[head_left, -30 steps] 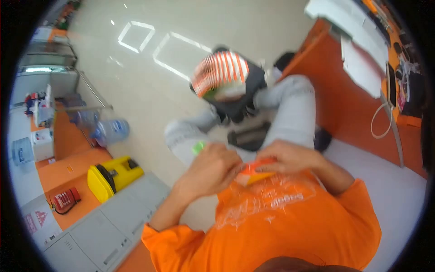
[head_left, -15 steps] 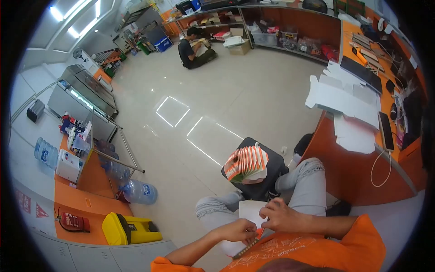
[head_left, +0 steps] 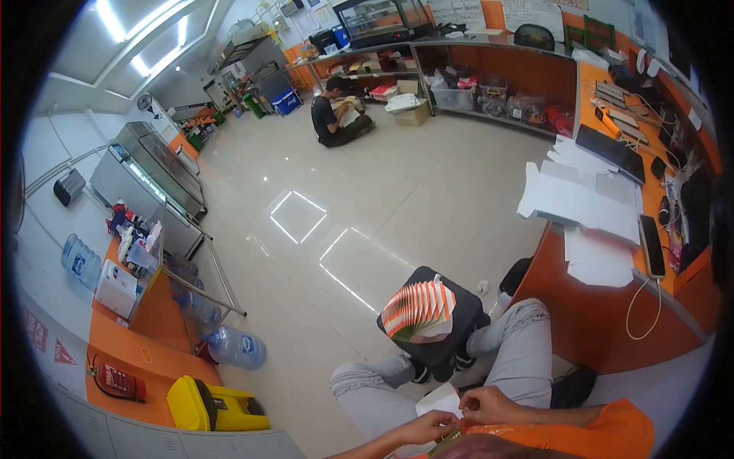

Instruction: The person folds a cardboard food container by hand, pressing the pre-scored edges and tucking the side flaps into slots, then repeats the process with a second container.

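Observation:
Low in front of my body, close to the orange shirt, a white paper piece stands up between my hands. My left hand pinches its near edge, fingers closed. My right hand meets it from the other side, fingertips bent together on the paper. Some green and orange shows just under the fingers, partly hidden. Beyond my knees, a fanned stack of orange-and-white printed paper pieces lies on a black stool.
At my right, an orange desk carries white cardboard sheets and a phone on a cable. To the left are a yellow bin, a fire extinguisher and a water bottle. Farther off, another person sits on the floor.
The camera view has tilted upward, so the room and my hands appear lower. My hands stay together at the paper, which now shows less and leans more.

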### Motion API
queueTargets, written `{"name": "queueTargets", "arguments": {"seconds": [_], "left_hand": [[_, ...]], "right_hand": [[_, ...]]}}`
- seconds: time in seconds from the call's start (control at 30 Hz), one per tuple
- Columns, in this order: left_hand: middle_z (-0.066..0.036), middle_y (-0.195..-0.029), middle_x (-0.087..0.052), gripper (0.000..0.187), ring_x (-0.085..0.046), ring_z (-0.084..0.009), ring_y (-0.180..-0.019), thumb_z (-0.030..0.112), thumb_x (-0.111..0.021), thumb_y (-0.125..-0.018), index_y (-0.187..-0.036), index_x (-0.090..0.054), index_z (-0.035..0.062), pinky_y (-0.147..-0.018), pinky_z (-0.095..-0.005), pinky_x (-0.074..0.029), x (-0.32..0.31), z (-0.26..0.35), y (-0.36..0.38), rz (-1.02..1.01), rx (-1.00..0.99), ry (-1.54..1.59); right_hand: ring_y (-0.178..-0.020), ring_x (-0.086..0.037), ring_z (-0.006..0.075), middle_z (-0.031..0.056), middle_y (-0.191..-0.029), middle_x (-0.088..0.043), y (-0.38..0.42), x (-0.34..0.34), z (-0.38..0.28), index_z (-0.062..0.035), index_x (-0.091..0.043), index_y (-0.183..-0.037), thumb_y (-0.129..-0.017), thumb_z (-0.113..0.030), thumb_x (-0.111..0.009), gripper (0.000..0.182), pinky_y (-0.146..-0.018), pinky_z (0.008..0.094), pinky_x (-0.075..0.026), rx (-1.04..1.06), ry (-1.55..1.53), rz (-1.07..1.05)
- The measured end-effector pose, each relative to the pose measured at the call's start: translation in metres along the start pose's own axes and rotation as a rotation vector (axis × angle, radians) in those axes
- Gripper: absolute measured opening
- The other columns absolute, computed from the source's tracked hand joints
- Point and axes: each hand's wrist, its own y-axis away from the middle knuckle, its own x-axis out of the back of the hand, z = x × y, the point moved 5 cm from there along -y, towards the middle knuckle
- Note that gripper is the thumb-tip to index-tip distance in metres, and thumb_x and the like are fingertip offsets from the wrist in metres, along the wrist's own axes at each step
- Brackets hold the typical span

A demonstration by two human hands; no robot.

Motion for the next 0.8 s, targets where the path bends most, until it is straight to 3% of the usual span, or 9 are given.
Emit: {"name": "queueTargets", "arguments": {"seconds": [0.07,0.2,0.33,0.43,0.5,0.63,0.67,0.7,0.8], "left_hand": [[-0.002,-0.095,-0.068,0.03,-0.064,-0.0112,-0.084,0.029,-0.054,-0.108,-0.116,-0.068,0.0038,-0.075,-0.0267,-0.052,-0.004,-0.021,-0.009,0.015,-0.075,-0.093],[-0.003,-0.106,-0.069,0.031,-0.062,-0.0118,-0.098,0.027,-0.057,-0.107,-0.12,-0.066,0.0005,-0.091,-0.0289,-0.048,-0.017,0.0,0.004,0.045,-0.018,-0.127],[-0.004,-0.111,-0.07,0.034,-0.063,-0.0129,-0.099,0.029,-0.053,-0.108,-0.123,-0.066,0.0017,-0.091,-0.0299,-0.049,-0.012,0.013,0.004,0.027,-0.037,-0.127],[-0.01,-0.102,-0.073,0.032,-0.066,-0.0164,-0.094,0.03,-0.058,-0.104,-0.119,-0.069,0.0038,-0.085,-0.0334,-0.053,-0.002,0.005,0.004,0.007,0.077,0.307],[-0.014,-0.093,-0.073,0.033,-0.067,-0.017,-0.088,0.03,-0.062,-0.098,-0.113,-0.072,0.0028,-0.081,-0.0357,-0.054,-0.003,0.025,0.006,0.05,-0.089,-0.329],[-0.012,-0.088,-0.076,0.033,-0.065,-0.0138,-0.079,0.032,-0.067,-0.097,-0.105,-0.074,0.0005,-0.073,-0.0369,-0.054,-0.002,0.036,0.012,0.066,0.118,-0.349],[-0.008,-0.083,-0.073,0.029,-0.062,-0.0099,-0.078,0.028,-0.068,-0.097,-0.1,-0.074,0.0003,-0.07,-0.033,-0.053,-0.001,0.017,0.011,0.149,0.014,-0.24],[-0.003,-0.08,-0.07,0.024,-0.061,-0.0075,-0.078,0.023,-0.068,-0.097,-0.096,-0.074,0.0002,-0.07,-0.0298,-0.052,0.001,0.033,0.018,0.162,0.145,-0.172],[-0.006,-0.08,-0.072,0.024,-0.062,-0.0085,-0.074,0.02,-0.065,-0.099,-0.097,-0.073,-0.0022,-0.068,-0.0295,-0.051,-0.007,0.02,0.022,0.241,0.081,0.064]], "right_hand": [[-0.081,-0.072,0.0215,0.0135,-0.087,-0.073,0.01,0.0,0.016,0.0009,-0.069,-0.098,-0.08,-0.022,-0.083,0.033,-0.075,0.0323,-0.057,-0.268,-0.215,0.106],[-0.083,-0.072,0.0183,0.0115,-0.088,-0.074,0.018,-0.014,0.049,0.0021,-0.067,-0.101,-0.076,-0.023,-0.088,0.041,-0.077,0.0314,-0.057,-0.417,-0.305,0.068],[-0.077,-0.071,0.0157,0.0105,-0.088,-0.073,0.02,-0.009,0.03,0.003,-0.064,-0.098,-0.082,-0.016,-0.086,0.033,-0.069,0.0281,-0.058,-0.524,-0.461,-0.013],[-0.076,-0.072,0.0161,0.0105,-0.089,-0.073,0.023,-0.013,0.033,0.0026,-0.063,-0.099,-0.085,-0.01,-0.085,0.029,-0.064,0.0263,-0.059,-0.625,-0.609,-0.056],[-0.078,-0.072,0.0172,0.0099,-0.089,-0.073,0.023,-0.014,0.029,0.0013,-0.062,-0.097,-0.088,-0.008,-0.081,0.024,-0.066,0.0278,-0.06,-0.582,-0.66,-0.035],[-0.068,-0.065,0.0123,0.0057,-0.08,-0.07,0.03,-0.012,0.014,-0.0025,-0.064,-0.094,-0.085,-0.003,-0.076,0.016,-0.058,0.0272,-0.052,-0.581,-0.802,0.052],[-0.067,-0.065,0.0125,0.0064,-0.08,-0.07,0.031,-0.009,0.009,-0.0018,-0.063,-0.095,-0.086,0.0,-0.074,0.014,-0.058,0.0269,-0.052,-0.585,-0.892,0.06],[-0.067,-0.065,0.0126,0.0067,-0.081,-0.069,0.032,-0.008,0.009,-0.0013,-0.062,-0.096,-0.087,0.001,-0.073,0.015,-0.058,0.0257,-0.051,-0.586,-0.88,0.072],[-0.066,-0.064,0.0105,0.0059,-0.079,-0.068,0.035,-0.007,0.009,-0.0004,-0.062,-0.094,-0.088,-0.003,-0.078,0.018,-0.059,0.0233,-0.05,-0.555,-0.899,0.095]]}}
